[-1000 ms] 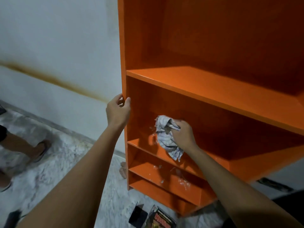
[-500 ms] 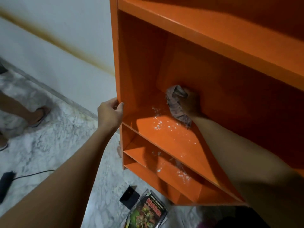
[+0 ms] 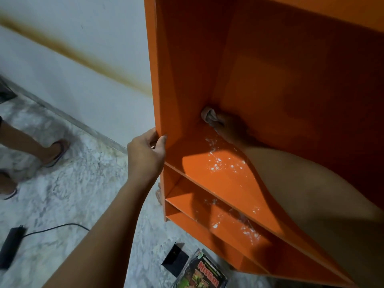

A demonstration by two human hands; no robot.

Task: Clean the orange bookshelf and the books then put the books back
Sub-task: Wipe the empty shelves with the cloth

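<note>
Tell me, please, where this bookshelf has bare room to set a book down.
Bare: front left of the middle shelf, between the left hand gripping the bookshelf edge and the white specks; also left end of the lower shelf. Crowded: the back corner, where the right hand holds the cloth, and the right side under its forearm.

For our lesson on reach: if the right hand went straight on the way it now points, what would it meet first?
Probably the back left corner of the bookshelf. The right hand holds its cloth toward where the back panel and left side meet, seemingly almost touching, though shadow hides the depth.
</note>
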